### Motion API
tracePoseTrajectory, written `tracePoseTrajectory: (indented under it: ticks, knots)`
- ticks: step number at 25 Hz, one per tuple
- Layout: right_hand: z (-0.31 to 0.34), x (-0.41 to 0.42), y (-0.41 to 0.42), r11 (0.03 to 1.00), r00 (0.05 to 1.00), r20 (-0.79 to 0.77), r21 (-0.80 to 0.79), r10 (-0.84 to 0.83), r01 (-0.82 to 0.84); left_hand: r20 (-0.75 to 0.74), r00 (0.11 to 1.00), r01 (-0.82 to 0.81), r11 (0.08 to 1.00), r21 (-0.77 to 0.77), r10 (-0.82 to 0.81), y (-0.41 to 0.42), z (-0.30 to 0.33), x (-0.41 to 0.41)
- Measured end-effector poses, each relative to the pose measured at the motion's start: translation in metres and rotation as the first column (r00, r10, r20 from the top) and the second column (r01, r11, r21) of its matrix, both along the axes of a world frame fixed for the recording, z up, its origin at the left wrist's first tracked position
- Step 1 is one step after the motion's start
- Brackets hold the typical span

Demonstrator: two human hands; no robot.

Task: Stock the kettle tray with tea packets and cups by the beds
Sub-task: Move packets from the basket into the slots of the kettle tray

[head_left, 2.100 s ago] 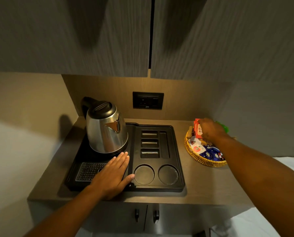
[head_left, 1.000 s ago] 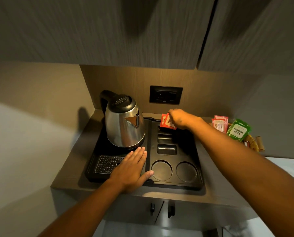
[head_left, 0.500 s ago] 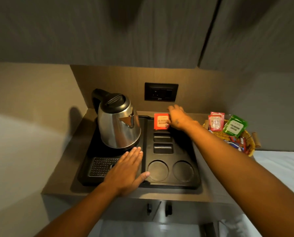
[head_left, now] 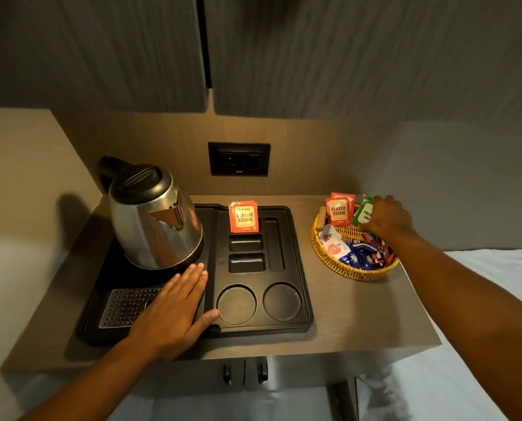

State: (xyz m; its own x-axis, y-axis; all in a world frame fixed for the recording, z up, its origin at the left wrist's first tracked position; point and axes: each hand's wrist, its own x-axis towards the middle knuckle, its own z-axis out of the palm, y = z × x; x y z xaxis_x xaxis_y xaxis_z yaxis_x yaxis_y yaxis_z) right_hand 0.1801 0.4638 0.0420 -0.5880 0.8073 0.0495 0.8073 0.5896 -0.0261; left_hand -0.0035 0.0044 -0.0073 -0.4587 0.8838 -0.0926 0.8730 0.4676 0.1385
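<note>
A black kettle tray (head_left: 296, 325) lies on the wooden counter. A steel kettle (head_left: 155, 221) stands on its left part. Red Classic Assam tea packets (head_left: 243, 216) stand upright in the tray's rear slot; two slots in front of them and two round cup wells are empty. My left hand (head_left: 174, 311) lies flat and open on the tray's front, beside the left cup well. My right hand (head_left: 387, 218) is over the wicker basket (head_left: 357, 273) at the right, fingers closed on a green tea packet (head_left: 363, 212) that stands in the basket. More red Assam packets (head_left: 339, 211) stand beside it.
The basket also holds blue, white and red sachets (head_left: 358, 255). A black wall socket (head_left: 239, 159) sits behind the tray. Cabinet doors (head_left: 132, 56) hang low overhead. White bedding (head_left: 481, 299) lies to the right of the counter. No cups are in view.
My right hand let go of the red Assam packets in the rear slot and moved right to the basket, onto the green packet. My left hand stayed on the tray.
</note>
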Motion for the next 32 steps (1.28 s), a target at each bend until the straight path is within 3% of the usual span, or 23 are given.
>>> tracePoseTrajectory:
  ticks: [6, 9, 11, 14, 16, 18, 21, 25, 32]
  knots:
    - [0.004, -0.005, 0.010, 1.000, 0.997, -0.077, 0.001, -0.014, 0.014, 0.007, 1.000, 0.000, 1.000, -0.002, 0.000, 0.001, 0.004, 0.002]
    - [0.014, -0.005, 0.019, 0.978, 0.987, -0.161, -0.207, -0.006, -0.028, -0.012, 1.000, -0.002, 1.000, 0.009, 0.002, 0.000, 0.005, 0.003]
    - [0.025, -0.009, 0.020, 0.956, 0.998, -0.062, -0.291, -0.035, 0.015, -0.004, 1.000, -0.002, 1.000, 0.010, 0.002, -0.001, 0.005, 0.004]
    - [0.048, -0.013, 0.017, 0.959, 0.998, 0.063, -0.283, -0.004, 0.022, -0.002, 1.000, -0.005, 1.000, 0.029, 0.005, -0.001, 0.004, 0.003]
    - [0.075, -0.022, 0.010, 0.971, 0.999, 0.036, -0.236, 0.036, -0.026, -0.008, 1.000, -0.004, 1.000, 0.027, 0.004, -0.001, 0.003, 0.004]
    - [0.099, -0.042, -0.011, 0.972, 0.991, -0.091, -0.203, 0.100, -0.117, -0.011, 1.000, -0.007, 0.999, 0.034, 0.008, -0.001, 0.001, 0.003]
    - [0.099, -0.093, -0.082, 0.891, 0.918, -0.252, -0.264, 0.307, -0.370, -0.001, 1.000, -0.001, 0.999, 0.045, 0.001, -0.001, 0.000, 0.001]
    - [0.050, -0.151, -0.170, 0.774, 0.839, -0.111, -0.335, 0.533, -0.537, 0.012, 1.000, 0.004, 0.999, 0.053, -0.005, -0.001, 0.001, 0.002]
    - [0.024, -0.177, -0.186, 0.799, 0.829, 0.042, -0.298, 0.558, -0.522, 0.008, 1.000, 0.004, 0.999, 0.038, -0.004, -0.001, 0.001, 0.002]
